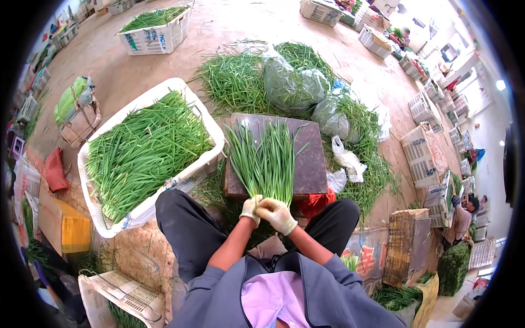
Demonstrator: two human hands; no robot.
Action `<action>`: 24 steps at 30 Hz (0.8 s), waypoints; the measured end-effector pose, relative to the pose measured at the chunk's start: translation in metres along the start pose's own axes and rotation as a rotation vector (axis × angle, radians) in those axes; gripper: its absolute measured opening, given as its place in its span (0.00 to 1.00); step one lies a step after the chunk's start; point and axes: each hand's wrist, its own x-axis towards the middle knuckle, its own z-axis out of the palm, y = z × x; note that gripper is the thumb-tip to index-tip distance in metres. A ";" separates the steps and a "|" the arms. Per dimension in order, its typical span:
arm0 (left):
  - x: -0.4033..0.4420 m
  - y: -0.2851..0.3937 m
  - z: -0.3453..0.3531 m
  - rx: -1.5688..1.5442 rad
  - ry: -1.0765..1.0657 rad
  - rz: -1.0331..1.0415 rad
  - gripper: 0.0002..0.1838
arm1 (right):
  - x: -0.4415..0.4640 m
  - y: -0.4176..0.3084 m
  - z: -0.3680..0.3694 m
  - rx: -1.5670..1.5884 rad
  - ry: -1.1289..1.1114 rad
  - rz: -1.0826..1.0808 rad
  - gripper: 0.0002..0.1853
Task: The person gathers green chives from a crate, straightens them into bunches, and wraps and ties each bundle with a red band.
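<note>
A bunch of green garlic chives (268, 156) lies across a dark, low work block (309, 158), its leaves fanned away from me and its pale ends toward my lap. My left hand (251, 211), in a whitish glove, is closed at the pale ends on the left side. Against it, my right hand (278, 216), gloved alike, is closed at the right side of the same ends, fingers meeting the left hand. What lies between the fingertips is too small to make out. Left of the block, a white plastic crate (221, 139) holds a thick layer of chives.
Loose chives (232, 82) and clear plastic bags (290, 85) lie beyond the block. A red bag (317, 203) is beside my right knee. Another filled crate (158, 39) stands at the back left. A cardboard box (407, 246) and a co-worker (464, 218) are at the right.
</note>
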 end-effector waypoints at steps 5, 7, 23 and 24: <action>-0.028 0.024 0.068 0.303 0.437 -0.069 0.15 | -0.016 -0.060 0.019 -0.353 -0.721 0.111 0.09; -0.007 0.012 0.041 0.250 0.445 -0.092 0.15 | -0.001 -0.080 0.015 -0.401 -0.959 0.141 0.11; -0.051 0.031 0.096 0.065 0.549 0.029 0.21 | 0.090 0.017 -0.022 -0.720 0.221 -0.114 0.08; -0.049 0.028 0.092 0.067 0.549 0.034 0.21 | 0.100 0.014 -0.020 -0.785 0.198 -0.168 0.08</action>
